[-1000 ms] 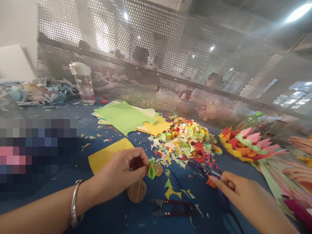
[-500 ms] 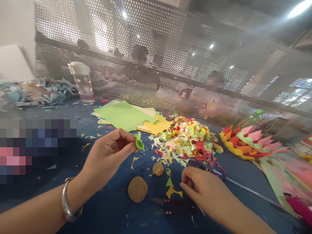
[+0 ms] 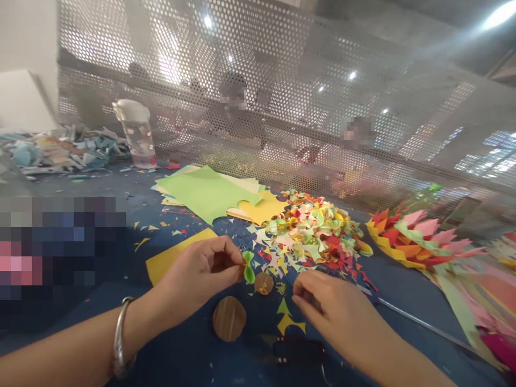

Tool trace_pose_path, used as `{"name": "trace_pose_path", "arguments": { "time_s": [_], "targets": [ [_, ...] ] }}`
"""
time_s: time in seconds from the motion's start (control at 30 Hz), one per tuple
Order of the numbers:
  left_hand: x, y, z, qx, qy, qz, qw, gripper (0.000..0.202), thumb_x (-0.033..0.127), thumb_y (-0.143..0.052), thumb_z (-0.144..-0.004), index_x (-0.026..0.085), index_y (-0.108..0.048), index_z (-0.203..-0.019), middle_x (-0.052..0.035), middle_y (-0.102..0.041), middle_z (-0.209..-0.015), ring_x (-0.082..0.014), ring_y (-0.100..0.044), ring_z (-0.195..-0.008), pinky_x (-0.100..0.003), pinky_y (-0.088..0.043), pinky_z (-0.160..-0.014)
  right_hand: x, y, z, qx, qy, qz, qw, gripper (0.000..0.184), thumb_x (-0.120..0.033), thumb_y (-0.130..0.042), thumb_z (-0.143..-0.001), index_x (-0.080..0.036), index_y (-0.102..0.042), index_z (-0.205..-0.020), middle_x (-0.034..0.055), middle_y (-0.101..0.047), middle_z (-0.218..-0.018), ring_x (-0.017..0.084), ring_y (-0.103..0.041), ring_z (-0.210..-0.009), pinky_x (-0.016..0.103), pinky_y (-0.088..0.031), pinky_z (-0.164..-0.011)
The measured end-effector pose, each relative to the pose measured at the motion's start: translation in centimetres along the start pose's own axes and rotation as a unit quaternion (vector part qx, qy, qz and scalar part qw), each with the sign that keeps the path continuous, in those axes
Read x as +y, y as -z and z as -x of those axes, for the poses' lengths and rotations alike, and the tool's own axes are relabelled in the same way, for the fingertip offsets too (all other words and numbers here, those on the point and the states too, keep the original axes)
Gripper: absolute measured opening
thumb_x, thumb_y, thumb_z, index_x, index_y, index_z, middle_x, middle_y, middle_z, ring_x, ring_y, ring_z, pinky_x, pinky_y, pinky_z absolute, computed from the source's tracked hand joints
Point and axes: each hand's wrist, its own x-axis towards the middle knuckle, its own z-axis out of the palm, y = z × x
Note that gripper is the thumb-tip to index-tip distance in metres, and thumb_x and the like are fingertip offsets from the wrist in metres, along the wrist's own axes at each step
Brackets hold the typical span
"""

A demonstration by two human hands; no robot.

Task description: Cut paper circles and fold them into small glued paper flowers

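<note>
My left hand (image 3: 215,266) pinches a small folded green paper piece (image 3: 249,267) between thumb and fingertips. It is held just above a small brown disc (image 3: 263,283), and a larger brown disc (image 3: 229,318) lies below the hand. A yellow paper sheet (image 3: 173,258) is partly covered by this hand. My right hand (image 3: 326,301) hovers to the right with fingers curled together; whatever its fingertips hold cannot be made out. Green and yellow scraps (image 3: 289,322) lie beside it, and a dark-handled snipping tool (image 3: 299,350) rests nearer to me.
A stack of coloured paper (image 3: 205,193) lies beyond my hands, beside a heap of folded pieces (image 3: 316,223). At right stand a layered paper flower (image 3: 419,236) and a thin metal rod (image 3: 427,325). A bottle (image 3: 137,137) stands before the perforated screen (image 3: 181,70), with people behind.
My left hand has moved right and slightly down with the green paper piece, which has turned. The yellow sheet beneath that hand now shows. My right hand has shifted slightly left.
</note>
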Motion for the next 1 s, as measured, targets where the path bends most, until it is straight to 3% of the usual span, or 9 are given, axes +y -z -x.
{"name": "trace_pose_path", "arguments": {
  "time_s": [0.17,0.57,1.0],
  "targets": [
    [0.4,-0.2,0.1,0.001,-0.004,-0.023,1.000,0.012,0.024,-0.067,-0.074,0.018,-0.056,-0.075,0.0021,-0.057,-0.070,-0.0115,-0.053,-0.063,-0.024,-0.042,-0.060,-0.9,0.2,-0.5,0.009,0.043,-0.059,0.997,0.013,-0.010,-0.056,-0.088,-0.020,-0.061,-0.082,0.0012,-0.063,-0.081,0.017,-0.058,-0.070,0.029,-0.043,-0.062],
    [0.9,0.0,0.2,0.026,-0.026,-0.072,0.997,0.007,0.024,-0.063,-0.074,0.019,-0.057,-0.074,0.0010,-0.059,-0.073,-0.0139,-0.054,-0.066,-0.027,-0.044,-0.063,-1.9,-0.9,-3.4,0.009,0.135,-0.063,0.989,0.021,-0.009,-0.051,-0.092,-0.020,-0.069,-0.095,0.0045,-0.067,-0.093,0.018,-0.065,-0.085,0.029,-0.050,-0.075],
    [0.6,0.0,0.3,0.016,-0.024,-0.074,0.997,0.007,0.023,-0.062,-0.074,0.019,-0.057,-0.074,0.0010,-0.058,-0.072,-0.0144,-0.056,-0.066,-0.027,-0.046,-0.063,-1.4,-1.5,-3.8,-0.010,0.113,-0.087,0.990,0.013,-0.008,-0.058,-0.088,-0.018,-0.067,-0.089,0.0028,-0.065,-0.089,0.017,-0.062,-0.081,0.029,-0.046,-0.074]
  ]
}}
